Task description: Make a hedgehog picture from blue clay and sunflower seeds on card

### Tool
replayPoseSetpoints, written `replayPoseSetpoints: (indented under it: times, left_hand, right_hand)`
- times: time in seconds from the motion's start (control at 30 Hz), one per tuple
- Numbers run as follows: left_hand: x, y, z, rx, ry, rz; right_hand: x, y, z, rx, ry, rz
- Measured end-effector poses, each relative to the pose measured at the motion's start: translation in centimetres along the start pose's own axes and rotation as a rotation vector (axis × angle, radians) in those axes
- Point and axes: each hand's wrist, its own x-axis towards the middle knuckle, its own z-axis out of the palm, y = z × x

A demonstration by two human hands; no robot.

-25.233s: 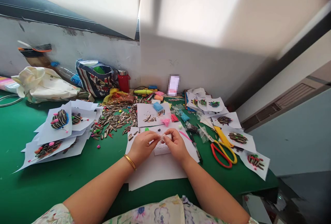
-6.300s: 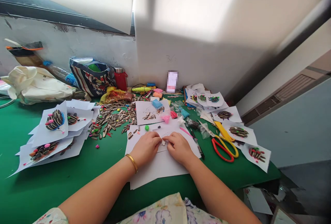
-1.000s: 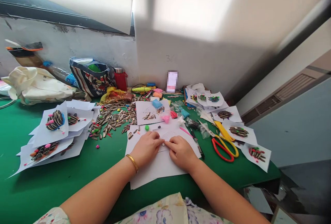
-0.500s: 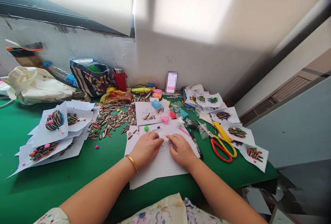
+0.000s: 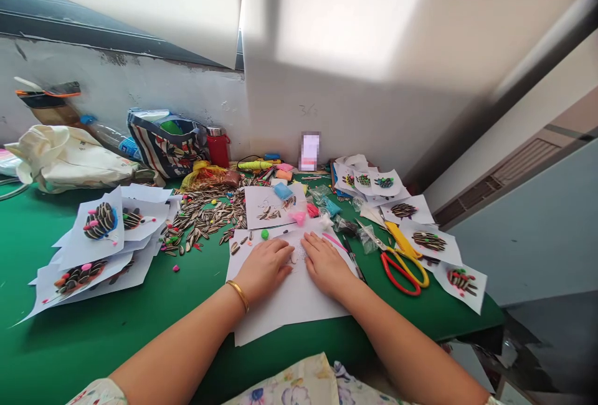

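one green desk [image 5: 187, 280]; white paper [image 5: 289, 305], at its centre; left hand [image 5: 267, 263] and right hand [image 5: 327, 264], palms down on the paper, fingers outstretched, gap between them; red-and-yellow scissors [image 5: 389, 249], right of the right hand; black pen [image 5: 356, 262], just beside that hand; green ball [image 5: 265, 234], beyond the left hand; striped seeds [image 5: 243, 240], left of the ball.

A green-topped table [image 5: 42, 355] is serving as an indoor craft workplace, standing against a scuffed wall [image 5: 159, 87]. Plain paper [image 5: 299, 308] is lying near loose striped seeds [image 5: 208, 218], scissors [image 5: 389, 250] and small coloured packets [image 5: 283, 191], while seed-decorated sheets [image 5: 79, 246] are resting at both sides. Whether this is being a home or a classroom, the view is not telling.
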Motion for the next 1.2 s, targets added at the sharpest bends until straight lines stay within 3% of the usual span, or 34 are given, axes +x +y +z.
replayPoseSetpoints:
  times: [0.13, 0.4, 0.77, 1.03, 1.2]
  left_hand:
    - [0.1, 0.0, 0.0, 0.018, -0.003, -0.020]
    - [0.4, 0.2, -0.3, 0.034, -0.029, -0.017]
    - [1.4, 0.8, -1.6, 0.146, -0.153, 0.030]
    - [0.5, 0.1, -0.7, 0.096, -0.026, 0.058]
    - [0.3, -0.2, -0.6, 0.061, -0.017, 0.070]
  right_hand:
    - [0.5, 0.0, -0.1, -0.019, -0.005, -0.006]
    - [0.0, 0.5, 1.4, 0.020, 0.163, -0.039]
    - [0.0, 0.7, 1.5, 0.072, 0.201, -0.033]
    - [0.4, 0.8, 1.5, 0.119, 0.205, -0.015]
    - [0.5, 0.7, 1.4, 0.122, 0.213, -0.012]
